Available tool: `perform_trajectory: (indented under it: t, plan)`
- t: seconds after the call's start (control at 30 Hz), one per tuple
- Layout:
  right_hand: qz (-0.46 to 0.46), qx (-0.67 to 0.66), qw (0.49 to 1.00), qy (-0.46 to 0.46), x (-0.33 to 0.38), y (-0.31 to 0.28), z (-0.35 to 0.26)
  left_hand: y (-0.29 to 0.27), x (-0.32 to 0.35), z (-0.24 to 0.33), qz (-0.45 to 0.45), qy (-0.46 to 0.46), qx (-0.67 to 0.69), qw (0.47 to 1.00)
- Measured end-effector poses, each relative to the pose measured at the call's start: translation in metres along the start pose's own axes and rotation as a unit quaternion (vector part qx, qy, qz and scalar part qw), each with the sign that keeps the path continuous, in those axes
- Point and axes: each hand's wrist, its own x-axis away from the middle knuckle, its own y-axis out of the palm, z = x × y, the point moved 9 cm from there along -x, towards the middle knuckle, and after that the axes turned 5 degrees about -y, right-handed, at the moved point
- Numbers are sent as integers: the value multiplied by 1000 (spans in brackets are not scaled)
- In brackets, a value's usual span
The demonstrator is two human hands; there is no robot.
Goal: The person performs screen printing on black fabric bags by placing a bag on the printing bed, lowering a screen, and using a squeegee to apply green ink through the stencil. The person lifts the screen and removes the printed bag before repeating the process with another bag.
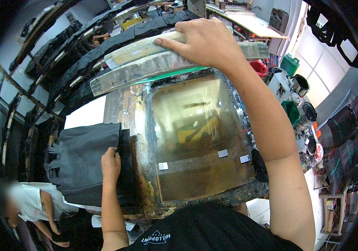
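- Head view: our right hand (206, 42) is up at the far end of the screen (195, 138), grip wrapped over the squeegee (162, 62), fingers curled on its top edge.
- Squeegee lies across the screen's far edge, tilted, w/ green blade edge showing below.
- Our left hand (110, 164) sits on the dark bag (87, 159), grip pinching its right edge, just beside the screen frame.
- Bag lies flat on the worktop (122, 108), left of the screen.
- White sheet (86, 113) beyond the bag.
- Another person (32, 205) at lower left; paint cans (306, 113) far right.
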Motion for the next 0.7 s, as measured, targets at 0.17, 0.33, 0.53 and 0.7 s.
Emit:
perform_trajectory:
  t: [0.17, 0.33, 0.53, 0.7]
  plan:
    - [-5, -2, 1000, -4, -1, 1, -1, 3, -2, -17, -11, -35, 44, 998]
    - [0, 3, 1000, -2, 0, 2, 0, -17, -10, -24, 40, -71, 138, 987]
    - [-8, 5, 1000, 4, -2, 1, -1, -31, -38, 44, -17, 26, 193, 981]
    - [61, 11, 998, -22, 1, -5, 0, 55, -55, 150, -71, 83, 234, 966]
